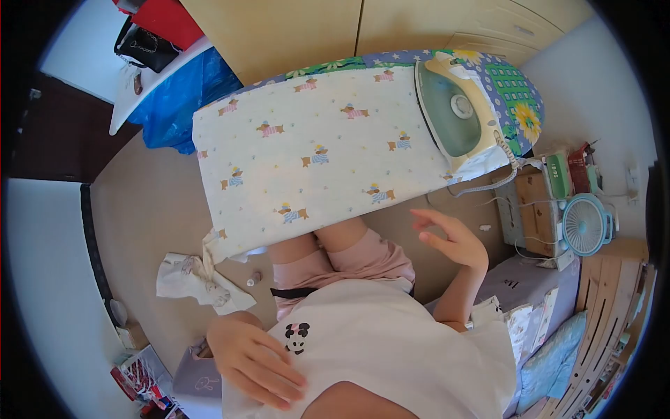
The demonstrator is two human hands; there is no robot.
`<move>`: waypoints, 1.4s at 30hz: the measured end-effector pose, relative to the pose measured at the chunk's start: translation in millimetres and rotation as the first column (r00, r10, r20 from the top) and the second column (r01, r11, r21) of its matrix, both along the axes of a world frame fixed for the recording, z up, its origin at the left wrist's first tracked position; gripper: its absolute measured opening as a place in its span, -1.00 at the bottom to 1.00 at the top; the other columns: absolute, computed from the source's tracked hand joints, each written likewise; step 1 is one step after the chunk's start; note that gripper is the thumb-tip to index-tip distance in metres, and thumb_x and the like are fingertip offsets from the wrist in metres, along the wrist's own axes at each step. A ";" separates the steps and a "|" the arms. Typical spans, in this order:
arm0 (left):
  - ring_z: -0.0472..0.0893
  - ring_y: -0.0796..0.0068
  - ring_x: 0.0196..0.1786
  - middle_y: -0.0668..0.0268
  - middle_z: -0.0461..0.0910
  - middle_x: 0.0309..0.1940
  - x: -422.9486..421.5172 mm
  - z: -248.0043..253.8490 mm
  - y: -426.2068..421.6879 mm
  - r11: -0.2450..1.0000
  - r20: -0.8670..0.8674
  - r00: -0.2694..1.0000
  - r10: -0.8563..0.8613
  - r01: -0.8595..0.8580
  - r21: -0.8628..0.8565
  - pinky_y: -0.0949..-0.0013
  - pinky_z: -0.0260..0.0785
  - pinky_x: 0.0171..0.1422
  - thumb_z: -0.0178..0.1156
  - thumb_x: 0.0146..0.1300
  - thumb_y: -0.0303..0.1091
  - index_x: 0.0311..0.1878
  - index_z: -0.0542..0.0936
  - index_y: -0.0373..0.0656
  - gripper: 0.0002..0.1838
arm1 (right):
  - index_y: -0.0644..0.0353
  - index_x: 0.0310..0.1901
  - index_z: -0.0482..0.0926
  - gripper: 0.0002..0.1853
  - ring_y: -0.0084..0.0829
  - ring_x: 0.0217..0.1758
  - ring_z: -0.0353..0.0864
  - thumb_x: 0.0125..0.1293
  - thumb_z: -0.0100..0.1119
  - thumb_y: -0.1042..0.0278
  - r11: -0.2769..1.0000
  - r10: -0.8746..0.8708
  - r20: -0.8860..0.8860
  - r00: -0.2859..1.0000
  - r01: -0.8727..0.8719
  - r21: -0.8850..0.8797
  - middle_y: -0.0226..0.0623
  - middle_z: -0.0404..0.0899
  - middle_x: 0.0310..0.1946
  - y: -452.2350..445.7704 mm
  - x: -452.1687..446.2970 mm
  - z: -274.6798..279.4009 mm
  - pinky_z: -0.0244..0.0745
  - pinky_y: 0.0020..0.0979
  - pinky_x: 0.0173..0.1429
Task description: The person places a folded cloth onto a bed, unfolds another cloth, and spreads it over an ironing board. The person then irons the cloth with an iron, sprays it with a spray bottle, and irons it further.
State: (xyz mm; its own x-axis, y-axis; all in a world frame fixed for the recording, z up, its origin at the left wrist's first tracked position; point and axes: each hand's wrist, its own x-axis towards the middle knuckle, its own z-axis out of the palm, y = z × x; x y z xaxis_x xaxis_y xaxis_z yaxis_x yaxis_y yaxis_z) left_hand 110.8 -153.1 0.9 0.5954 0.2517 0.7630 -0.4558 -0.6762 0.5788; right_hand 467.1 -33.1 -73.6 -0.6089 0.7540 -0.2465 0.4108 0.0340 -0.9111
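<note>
From my end, neither hand appears to have hold of anything. The left hand (257, 359) is over the front of the white shirt (391, 342), back up, fingers extended and slightly apart; its palm is hidden, so I can't tell whether it touches the shirt. The right hand (453, 241) is raised off the near edge of the board, half open and empty, fingers loosely bent and thumb apart.

Just ahead of the right hand, the iron's cord (488, 187) runs over the board's edge. Beyond it, the iron (457, 115) sits at the right end of the printed cloth (328, 143); I can't make out how its base rests. The cloth spreads ahead of both hands, looking mostly flat along the ironing board (520, 91), dog pattern up.

I read this as a moment between contacts, the cloth laid out and the iron parked. From here, taking the iron would call for the right hand to go forward over the cord and close round the handle; smoothing the cloth would want an open palm.

Farther out, a crumpled white cloth (181, 276) lies on the floor ahead of the left hand, and a small fan (585, 225) stands well to the right of the right hand.
</note>
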 end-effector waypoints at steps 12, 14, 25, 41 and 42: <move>0.57 0.23 -0.14 0.14 0.58 -0.19 3.5 -8.4 -6.0 0.992 -0.034 0.992 -0.124 0.123 -0.038 0.30 0.42 -0.12 0.05 0.25 -0.44 -0.23 0.60 -0.30 -0.82 | 0.26 0.17 0.38 -0.54 -0.42 -0.06 0.53 0.25 0.16 0.34 0.999 0.036 -0.042 0.998 -0.037 -0.005 -0.19 0.57 -0.16 0.2 -6.5 2.4 0.38 -0.41 0.07; 0.59 0.31 -0.17 0.18 0.61 -0.23 4.3 -7.7 -2.0 0.995 0.003 0.996 -0.093 0.093 0.038 0.38 0.43 -0.14 0.00 0.26 -0.47 -0.29 0.64 -0.24 -0.80 | 0.26 0.17 0.38 -0.54 -0.41 -0.05 0.53 0.25 0.16 0.34 0.999 0.039 -0.042 0.998 -0.039 -0.003 -0.19 0.57 -0.15 -0.1 -6.1 2.6 0.38 -0.41 0.07; 0.58 0.26 -0.22 0.17 0.60 -0.28 -4.5 -6.3 1.3 0.993 0.028 0.997 -0.074 0.071 0.092 0.33 0.45 -0.13 -0.02 0.21 -0.51 -0.35 0.62 -0.31 -0.79 | 0.25 0.17 0.38 -0.54 -0.42 -0.04 0.53 0.25 0.16 0.34 0.999 0.038 -0.034 0.999 -0.039 -0.008 -0.19 0.57 -0.15 -0.1 -6.8 2.6 0.38 -0.41 0.07; 0.62 0.40 -0.33 0.25 0.63 -0.40 -29.0 16.3 -17.2 0.969 0.137 0.967 -0.217 0.195 0.154 0.50 0.39 -0.32 0.11 0.18 -0.31 -0.47 0.63 -0.21 -0.78 | 0.31 0.13 0.39 -0.61 -0.38 0.02 0.50 0.32 0.00 0.33 0.787 0.589 -0.286 0.756 -0.456 0.416 -0.20 0.52 -0.05 6.4 35.0 39.9 0.38 -0.38 0.09; 0.62 0.41 -0.34 0.25 0.63 -0.40 -19.2 13.2 -14.2 0.979 0.112 0.979 -0.169 0.154 0.133 0.50 0.38 -0.33 0.12 0.18 -0.30 -0.47 0.63 -0.21 -0.78 | 0.31 0.12 0.39 -0.63 -0.38 0.02 0.50 0.32 0.00 0.33 0.782 0.597 -0.291 0.748 -0.460 0.421 -0.20 0.52 -0.05 2.8 38.5 40.1 0.38 -0.37 0.08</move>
